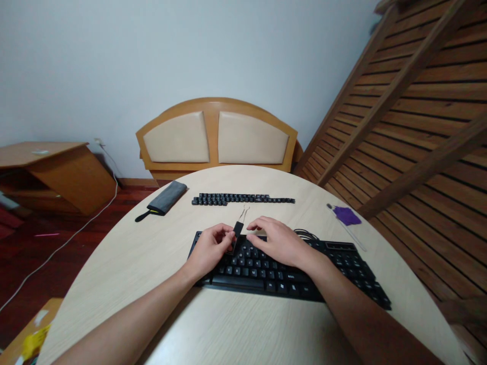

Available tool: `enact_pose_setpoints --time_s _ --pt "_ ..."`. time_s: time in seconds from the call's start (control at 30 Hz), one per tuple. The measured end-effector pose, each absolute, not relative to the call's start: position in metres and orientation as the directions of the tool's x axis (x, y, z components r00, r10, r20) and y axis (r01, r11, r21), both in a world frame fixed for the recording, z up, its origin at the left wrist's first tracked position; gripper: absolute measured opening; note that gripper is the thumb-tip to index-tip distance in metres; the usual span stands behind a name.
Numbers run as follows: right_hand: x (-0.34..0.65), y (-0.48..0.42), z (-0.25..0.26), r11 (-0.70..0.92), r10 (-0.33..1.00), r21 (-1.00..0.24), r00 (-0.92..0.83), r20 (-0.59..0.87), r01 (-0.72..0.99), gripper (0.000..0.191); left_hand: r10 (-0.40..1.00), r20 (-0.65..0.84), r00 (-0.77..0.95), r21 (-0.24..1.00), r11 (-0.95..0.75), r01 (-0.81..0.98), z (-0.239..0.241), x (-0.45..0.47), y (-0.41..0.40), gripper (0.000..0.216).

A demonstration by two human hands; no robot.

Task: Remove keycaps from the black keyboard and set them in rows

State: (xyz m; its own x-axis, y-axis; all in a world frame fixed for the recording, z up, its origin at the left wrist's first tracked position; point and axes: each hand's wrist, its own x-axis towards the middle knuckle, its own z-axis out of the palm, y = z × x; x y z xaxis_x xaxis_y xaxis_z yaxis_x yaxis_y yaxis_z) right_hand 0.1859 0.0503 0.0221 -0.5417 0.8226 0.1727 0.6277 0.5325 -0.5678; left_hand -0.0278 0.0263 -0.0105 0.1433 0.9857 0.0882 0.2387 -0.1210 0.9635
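Observation:
My left hand [211,247] is closed round the black handle of a wire keycap puller [238,228], whose two thin wire prongs point up and away from me. Just right of it, my right hand [279,242] hovers over the keyboard with thumb and fingers apart and nothing visible between them. Under both hands lies a black keyboard [243,286], some of its upper-left part hidden by them. Beyond it, loose black keycaps [243,198] stand in rows on the table.
On the round pale table [133,284], a grey pouch [167,197] lies at the left. A purple cloth [347,215] and a thin brush [348,230] lie at the right. A coiled black cable [306,233] sits behind the keyboard. A slatted wooden panel [414,126] leans at the right.

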Motion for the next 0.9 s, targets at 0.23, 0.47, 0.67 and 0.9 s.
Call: enact_pose_setpoints --time_s 0.23,0.47,0.67,0.9 --pt "0.190 0.036 0.031 0.579 0.716 -0.512 -0.696 -0.054 0.635 0.066 0.997 0.066 0.050 0.982 -0.074 0.175 -0.005 -0.037 0.020 0.027" --pt "0.185 0.038 0.027 0.618 0.706 -0.486 -0.709 -0.004 0.618 0.060 0.994 0.083 0.072 0.996 -0.085 0.020 0.000 -0.036 0.014 0.024" --pt "0.186 0.037 0.028 0.594 0.749 -0.442 -0.663 -0.001 0.672 0.051 0.989 0.100 0.106 0.995 -0.101 0.006 -0.003 -0.032 0.010 0.026" --pt "0.185 0.045 0.017 0.663 0.702 -0.477 -0.700 0.129 0.577 0.051 0.980 0.133 0.151 0.991 -0.131 -0.027 -0.008 -0.027 0.007 0.020"
